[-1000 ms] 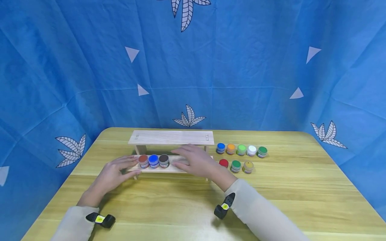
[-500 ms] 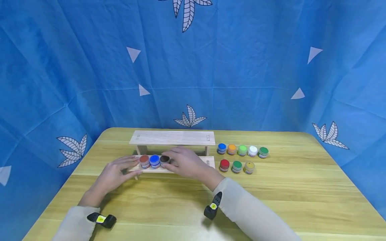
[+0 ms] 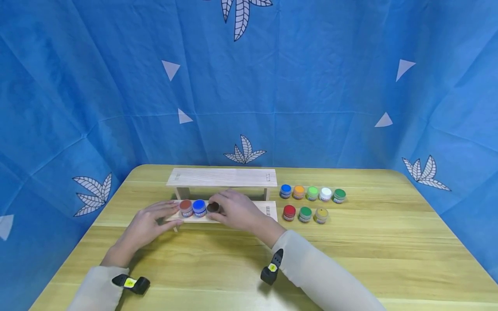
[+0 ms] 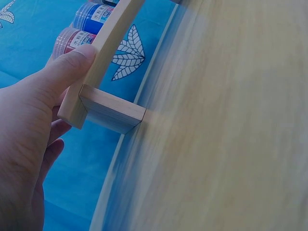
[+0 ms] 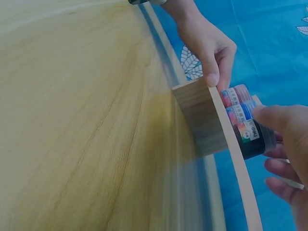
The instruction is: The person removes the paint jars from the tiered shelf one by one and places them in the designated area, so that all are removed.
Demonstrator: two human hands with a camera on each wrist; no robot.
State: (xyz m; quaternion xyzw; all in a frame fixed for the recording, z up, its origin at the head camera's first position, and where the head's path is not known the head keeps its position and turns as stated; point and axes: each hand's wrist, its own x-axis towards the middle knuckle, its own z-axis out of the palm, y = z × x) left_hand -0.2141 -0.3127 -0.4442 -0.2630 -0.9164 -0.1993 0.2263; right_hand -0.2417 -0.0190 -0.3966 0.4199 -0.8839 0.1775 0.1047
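Note:
A two-tier wooden shelf (image 3: pixel 221 177) stands on the table. On its lower step sit three small paint jars in a row: a reddish-brown one (image 3: pixel 186 208), a blue one (image 3: pixel 199 208) and a dark, nearly black one (image 3: pixel 212 209). My left hand (image 3: pixel 145 226) grips the left end of the lower step, with the thumb (image 4: pixel 79 57) against its front edge beside the brown jar. My right hand (image 3: pixel 238 211) pinches the dark jar, which stands upright next to the blue jar. Part of the right fingers is hidden behind that jar.
Right of the shelf, more paint jars stand in two rows. The back row runs from a blue jar (image 3: pixel 285 191) to a dark green jar (image 3: pixel 339 196). In front are a red jar (image 3: pixel 289 212), a green jar (image 3: pixel 305 214) and a yellow jar (image 3: pixel 321 215). A blue curtain (image 3: pixel 330 86) hangs behind.
My right hand has moved left along the lower step from beside the dark jar and taken hold of it. The left hand has stayed on the shelf's end.

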